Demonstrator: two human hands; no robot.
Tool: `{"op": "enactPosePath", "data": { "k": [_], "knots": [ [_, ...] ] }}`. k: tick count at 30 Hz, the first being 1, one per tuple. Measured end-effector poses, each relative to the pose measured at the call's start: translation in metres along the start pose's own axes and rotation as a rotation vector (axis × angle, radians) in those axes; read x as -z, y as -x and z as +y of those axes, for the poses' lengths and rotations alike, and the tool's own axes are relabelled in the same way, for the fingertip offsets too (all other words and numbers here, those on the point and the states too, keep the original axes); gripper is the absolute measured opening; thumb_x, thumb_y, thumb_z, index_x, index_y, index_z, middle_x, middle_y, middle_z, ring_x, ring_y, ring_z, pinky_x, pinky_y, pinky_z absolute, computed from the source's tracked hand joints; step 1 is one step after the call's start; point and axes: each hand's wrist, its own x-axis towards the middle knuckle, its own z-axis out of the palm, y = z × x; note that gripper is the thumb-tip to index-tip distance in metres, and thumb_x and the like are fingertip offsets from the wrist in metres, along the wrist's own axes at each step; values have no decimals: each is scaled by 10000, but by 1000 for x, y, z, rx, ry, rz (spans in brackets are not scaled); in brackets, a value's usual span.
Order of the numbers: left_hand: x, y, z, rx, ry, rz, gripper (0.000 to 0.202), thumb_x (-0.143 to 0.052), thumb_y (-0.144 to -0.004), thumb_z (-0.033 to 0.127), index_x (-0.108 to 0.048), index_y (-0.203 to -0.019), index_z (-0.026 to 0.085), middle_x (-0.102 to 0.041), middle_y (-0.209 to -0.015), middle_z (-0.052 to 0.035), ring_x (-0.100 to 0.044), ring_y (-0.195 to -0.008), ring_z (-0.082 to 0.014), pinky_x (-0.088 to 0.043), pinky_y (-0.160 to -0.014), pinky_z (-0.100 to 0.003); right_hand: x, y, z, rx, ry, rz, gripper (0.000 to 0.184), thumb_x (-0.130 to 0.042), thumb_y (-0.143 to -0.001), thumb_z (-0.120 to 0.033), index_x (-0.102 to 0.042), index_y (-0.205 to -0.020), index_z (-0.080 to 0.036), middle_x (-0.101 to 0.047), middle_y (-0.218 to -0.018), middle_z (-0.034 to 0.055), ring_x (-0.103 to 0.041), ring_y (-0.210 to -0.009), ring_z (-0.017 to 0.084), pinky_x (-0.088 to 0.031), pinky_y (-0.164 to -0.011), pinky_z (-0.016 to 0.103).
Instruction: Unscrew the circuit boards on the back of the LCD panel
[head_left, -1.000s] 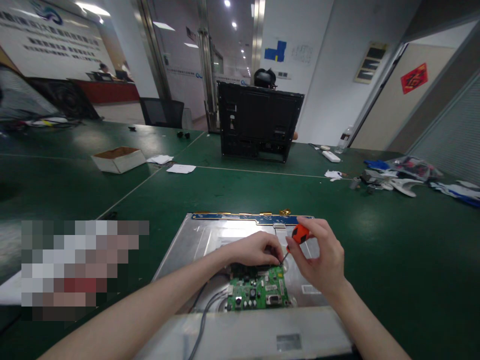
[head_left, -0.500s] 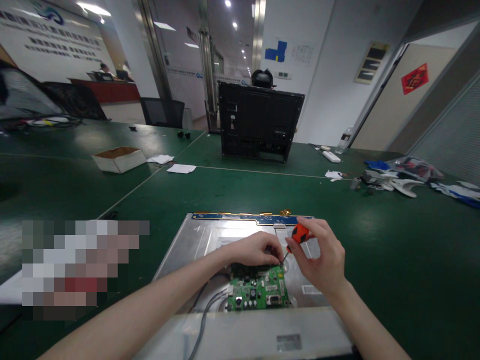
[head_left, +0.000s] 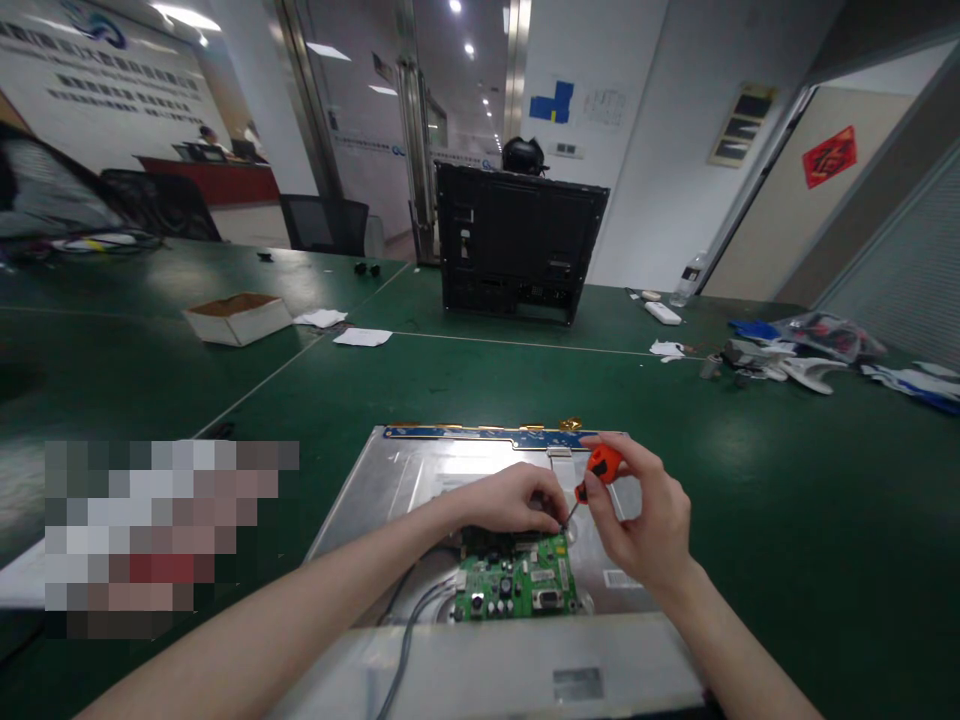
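My right hand (head_left: 646, 510) grips the orange-and-black handle of a screwdriver (head_left: 602, 464) between thumb and fingers. The shaft slants down and left to the upper right corner of a green circuit board (head_left: 517, 575). At that same corner, my left hand (head_left: 521, 498) has its fingertips pinched together beside the screwdriver's tip; what they hold, if anything, is hidden. The board lies on the silver metal back of a display panel (head_left: 397, 480). Along the panel's far edge runs a blue strip board (head_left: 450, 435), with a flat white ribbon cable (head_left: 561, 462) coming from it.
Grey cables (head_left: 411, 630) run from the board's left side toward me. A black monitor frame (head_left: 521, 240) stands upright across the green table (head_left: 420, 385), a person's head behind it. An open box (head_left: 238, 322) sits at left; bagged parts (head_left: 829, 335) and a bottle (head_left: 688, 280) are at right.
The screwdriver handle has turned in my right hand, and the fingers on it have shifted slightly. My left hand keeps its place at the board's corner.
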Motion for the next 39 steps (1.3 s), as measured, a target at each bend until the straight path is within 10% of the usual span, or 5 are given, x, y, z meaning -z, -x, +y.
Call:
{"op": "enactPosePath", "data": {
  "k": [39],
  "knots": [
    [1, -1, 1, 26, -16, 27, 95, -731, -801, 154, -767, -887, 175, -716, -846, -13, -630, -792, -159, -472, -730, -228, 1, 5, 3, 7, -71, 51, 484, -557, -891, -144, -461, -1362, -198, -695, -1022, 100, -712, -865, 211, -617, -682, 332]
  ]
}}
